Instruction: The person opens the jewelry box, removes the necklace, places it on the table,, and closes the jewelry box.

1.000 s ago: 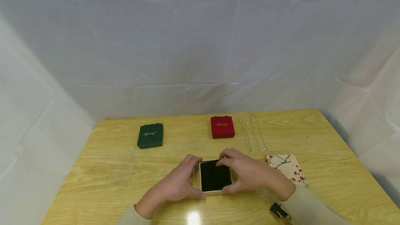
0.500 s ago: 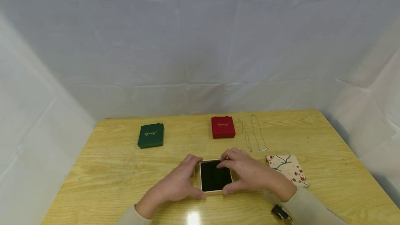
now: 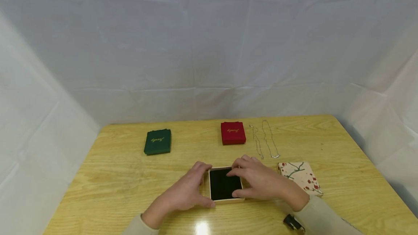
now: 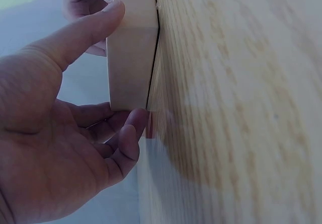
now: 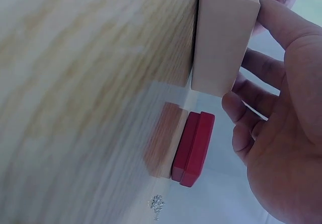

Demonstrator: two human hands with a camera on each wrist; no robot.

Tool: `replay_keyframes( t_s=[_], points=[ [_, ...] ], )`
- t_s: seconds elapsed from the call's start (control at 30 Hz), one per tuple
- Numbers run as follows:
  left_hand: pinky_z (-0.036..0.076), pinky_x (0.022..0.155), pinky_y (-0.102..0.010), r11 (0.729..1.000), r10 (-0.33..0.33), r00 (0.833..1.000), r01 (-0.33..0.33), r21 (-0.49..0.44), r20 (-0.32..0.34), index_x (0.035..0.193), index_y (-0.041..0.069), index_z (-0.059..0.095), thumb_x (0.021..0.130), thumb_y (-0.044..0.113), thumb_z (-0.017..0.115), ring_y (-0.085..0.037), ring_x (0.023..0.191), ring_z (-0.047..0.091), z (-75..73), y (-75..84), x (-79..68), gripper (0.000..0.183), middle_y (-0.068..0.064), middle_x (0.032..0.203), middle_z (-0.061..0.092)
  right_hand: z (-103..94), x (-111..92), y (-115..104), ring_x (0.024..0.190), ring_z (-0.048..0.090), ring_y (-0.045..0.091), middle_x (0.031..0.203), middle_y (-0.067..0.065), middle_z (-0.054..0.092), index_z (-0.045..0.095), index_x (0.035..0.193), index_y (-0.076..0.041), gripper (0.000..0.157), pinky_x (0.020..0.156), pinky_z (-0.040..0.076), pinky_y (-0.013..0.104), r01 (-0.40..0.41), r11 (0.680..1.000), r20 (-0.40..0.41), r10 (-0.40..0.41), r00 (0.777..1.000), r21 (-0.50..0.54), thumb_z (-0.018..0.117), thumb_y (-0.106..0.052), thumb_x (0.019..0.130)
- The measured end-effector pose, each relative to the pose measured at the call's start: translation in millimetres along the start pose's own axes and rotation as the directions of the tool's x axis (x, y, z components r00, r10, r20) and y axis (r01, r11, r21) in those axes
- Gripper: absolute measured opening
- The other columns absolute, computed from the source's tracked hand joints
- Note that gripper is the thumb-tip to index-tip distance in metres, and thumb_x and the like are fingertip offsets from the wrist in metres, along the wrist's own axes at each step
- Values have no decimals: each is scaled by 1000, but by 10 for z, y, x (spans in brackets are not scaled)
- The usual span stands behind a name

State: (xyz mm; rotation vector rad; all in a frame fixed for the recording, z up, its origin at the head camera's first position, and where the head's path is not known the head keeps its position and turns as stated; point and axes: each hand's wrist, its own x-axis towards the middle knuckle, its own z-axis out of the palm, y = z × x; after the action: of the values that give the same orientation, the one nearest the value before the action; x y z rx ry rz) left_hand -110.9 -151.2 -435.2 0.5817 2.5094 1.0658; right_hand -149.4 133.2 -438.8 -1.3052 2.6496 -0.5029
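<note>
A cream box base [image 3: 225, 201] with a black pad [image 3: 224, 184] inside lies on the table in front of me. My left hand [image 3: 187, 188] grips its left side, thumb at the near corner and fingers at the far corner; in the left wrist view the thumb [image 4: 108, 20] lies on the box wall. Over the right side curls my right hand [image 3: 261, 180]. Its thumb and index fingertip lie over the black pad. In the right wrist view, other fingers [image 5: 246, 113] bend near the box's far corner. The thumb tip's exact contact is partly hidden.
A cream floral lid [image 3: 303, 177] lies right of the box, beside the right forearm. Behind stand a red box [image 3: 233, 132] and a green box [image 3: 158, 141]. Two thin silver chain necklaces [image 3: 270, 140] lie right of the red box. A small black object [image 3: 292, 222] lies by the right sleeve.
My right thumb has shifted from the box's near rim inward onto the black pad. The left hand and the box have stayed in place.
</note>
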Motion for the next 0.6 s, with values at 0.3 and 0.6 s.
replay_keyframes(
  t_s=[0.3,0.6],
  points=[
    [50,86,-36,1000,12,1000,-12,-6,-3,156,1,42,76,36,98,-23,103,52,-4,7,-10,103,-2,134,49,8,5,-26,120,51,13,130,-7,63,72,133,-19,52,101,44,43,-1,999,-8,1,1000,-53,77,-54,94],
    [49,84,-36,1000,8,1000,-8,-14,1,156,1,42,77,36,98,-23,103,52,-13,21,-17,103,-2,134,49,21,20,-21,118,52,13,129,-8,64,72,133,-21,53,98,44,41,-13,997,-1,13,1000,-72,76,-56,94]
  ],
)
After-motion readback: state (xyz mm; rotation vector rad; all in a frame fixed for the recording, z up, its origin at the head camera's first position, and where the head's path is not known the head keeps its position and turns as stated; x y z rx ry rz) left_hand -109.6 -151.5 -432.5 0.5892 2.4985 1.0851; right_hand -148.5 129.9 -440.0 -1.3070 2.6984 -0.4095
